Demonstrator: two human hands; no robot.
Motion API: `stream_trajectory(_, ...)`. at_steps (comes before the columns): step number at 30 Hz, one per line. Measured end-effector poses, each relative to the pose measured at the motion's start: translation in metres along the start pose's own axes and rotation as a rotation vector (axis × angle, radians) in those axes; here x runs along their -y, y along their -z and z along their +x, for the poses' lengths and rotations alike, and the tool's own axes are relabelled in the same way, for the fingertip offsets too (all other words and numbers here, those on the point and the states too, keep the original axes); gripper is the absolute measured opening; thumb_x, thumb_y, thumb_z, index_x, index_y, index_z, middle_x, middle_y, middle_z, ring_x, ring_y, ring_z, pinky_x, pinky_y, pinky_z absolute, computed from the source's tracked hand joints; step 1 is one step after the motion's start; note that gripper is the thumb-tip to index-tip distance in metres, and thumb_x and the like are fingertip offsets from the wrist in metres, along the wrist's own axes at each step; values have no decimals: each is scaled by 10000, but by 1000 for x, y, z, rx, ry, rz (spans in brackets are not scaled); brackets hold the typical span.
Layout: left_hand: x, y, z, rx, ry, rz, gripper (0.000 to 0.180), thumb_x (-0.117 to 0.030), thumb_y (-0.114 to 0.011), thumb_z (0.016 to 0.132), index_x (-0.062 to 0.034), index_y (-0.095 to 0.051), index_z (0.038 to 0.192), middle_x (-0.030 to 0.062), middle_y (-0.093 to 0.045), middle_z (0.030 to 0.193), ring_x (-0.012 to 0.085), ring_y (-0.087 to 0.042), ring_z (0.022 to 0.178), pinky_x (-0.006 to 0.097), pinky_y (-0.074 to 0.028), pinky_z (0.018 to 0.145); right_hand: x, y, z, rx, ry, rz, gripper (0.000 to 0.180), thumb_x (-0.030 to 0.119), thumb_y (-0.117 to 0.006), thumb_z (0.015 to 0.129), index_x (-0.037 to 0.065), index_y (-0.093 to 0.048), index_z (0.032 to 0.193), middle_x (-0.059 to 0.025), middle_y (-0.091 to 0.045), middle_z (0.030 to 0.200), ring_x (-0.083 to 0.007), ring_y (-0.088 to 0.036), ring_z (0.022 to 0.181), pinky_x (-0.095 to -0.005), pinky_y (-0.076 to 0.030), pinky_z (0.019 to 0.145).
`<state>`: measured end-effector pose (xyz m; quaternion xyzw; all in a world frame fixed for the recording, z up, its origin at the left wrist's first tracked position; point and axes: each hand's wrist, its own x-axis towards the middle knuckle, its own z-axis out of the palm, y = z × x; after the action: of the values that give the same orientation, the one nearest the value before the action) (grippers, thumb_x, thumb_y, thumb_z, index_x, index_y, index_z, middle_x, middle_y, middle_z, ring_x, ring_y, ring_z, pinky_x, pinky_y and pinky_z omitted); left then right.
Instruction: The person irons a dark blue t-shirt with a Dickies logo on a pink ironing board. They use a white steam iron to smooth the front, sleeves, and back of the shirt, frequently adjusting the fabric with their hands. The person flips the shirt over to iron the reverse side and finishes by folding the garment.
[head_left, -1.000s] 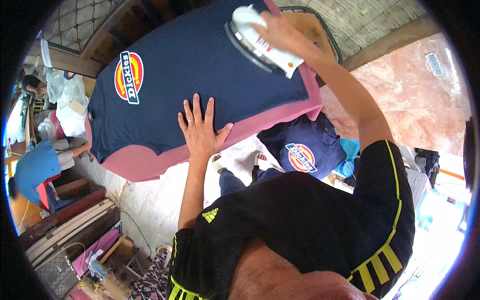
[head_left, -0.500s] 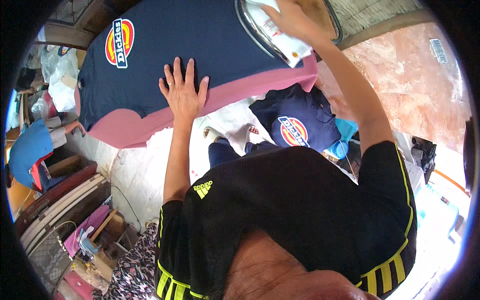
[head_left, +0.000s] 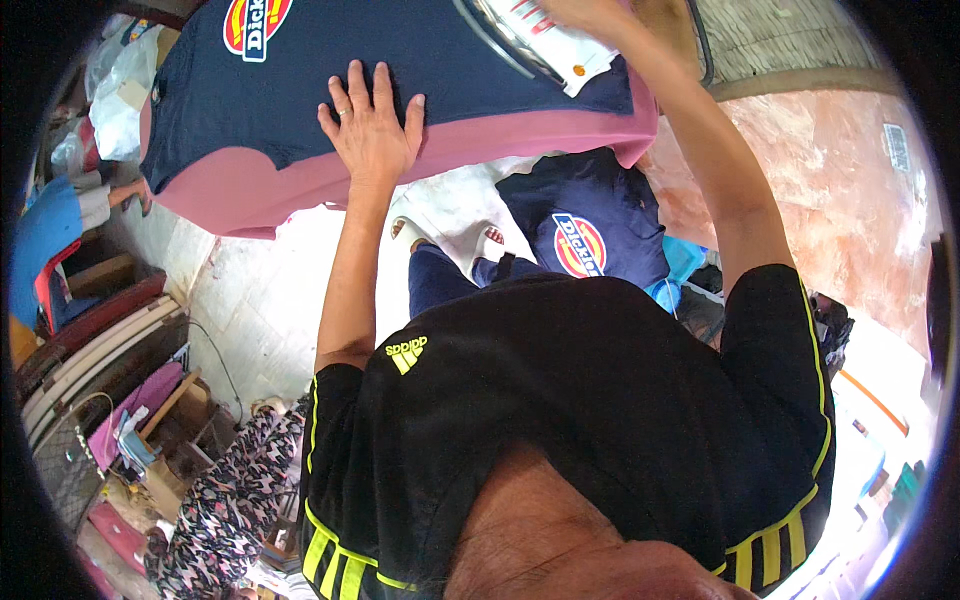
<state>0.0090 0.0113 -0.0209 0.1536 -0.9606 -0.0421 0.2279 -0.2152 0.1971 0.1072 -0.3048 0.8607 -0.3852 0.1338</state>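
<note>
A navy t-shirt (head_left: 300,80) with a red and yellow logo lies spread on a pink padded board (head_left: 480,140). My left hand (head_left: 370,125) presses flat on the shirt near the board's front edge, fingers spread, holding nothing. At the top edge of the view my right hand (head_left: 590,12) grips a white iron (head_left: 545,40) with red marks that rests on the shirt. The hand is partly cut off by the rim.
A second navy shirt (head_left: 590,225) with the same logo lies below the board by my feet in white sandals (head_left: 440,225). A blue chair (head_left: 45,250), plastic bags (head_left: 115,85) and boxes crowd the left. Floral cloth (head_left: 220,500) lies at the lower left.
The board and shirt have shifted up and left in the view. My left hand stays flat on the shirt. My right hand and the iron are now at the top edge.
</note>
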Motion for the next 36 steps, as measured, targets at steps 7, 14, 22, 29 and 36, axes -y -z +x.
stream_trajectory(7,37,14,-44,-42,230,-19,739,-582,-488,947,-67,-453,1476,235,-325,1571,494,-231,1461,661,-155,1136,19,-21,-68,388,448,-210,303,312,-609,984,24,-570,1069,-267,-633,894,-403,-651,778,-428,-481,690)
stream_trajectory(14,58,36,-76,-27,341,51,734,-579,-489,966,-60,-436,1483,188,-291,1601,425,-211,1489,591,-110,1170,36,-49,-7,240,344,-200,363,370,-592,992,14,-585,1063,-131,-635,768,-190,-634,670,-348,-499,645)
stream_trajectory(22,92,57,-97,-117,229,-208,464,-283,-607,949,-40,-577,1343,125,-491,1482,307,-437,1369,474,-292,1108,100,-139,-15,355,297,-48,483,453,-592,971,-24,-563,1035,-257,-683,863,-354,-706,786,-426,-540,691)
stream_trajectory(29,157,71,-80,-208,289,-582,239,-179,-675,896,-41,-706,1088,169,-635,1222,364,-572,1144,485,-439,954,147,-177,-44,453,216,-79,406,386,-555,1006,-19,-527,1023,-238,-674,897,-256,-684,815,-424,-509,719)
stream_trajectory(36,318,61,-14,-556,511,168,558,-430,-654,910,-27,-566,1285,247,-591,1230,435,-552,1151,567,-442,920,149,-157,-59,415,-11,83,392,377,-567,996,-14,-537,1002,-259,-682,891,-252,-696,797,-414,-514,698)
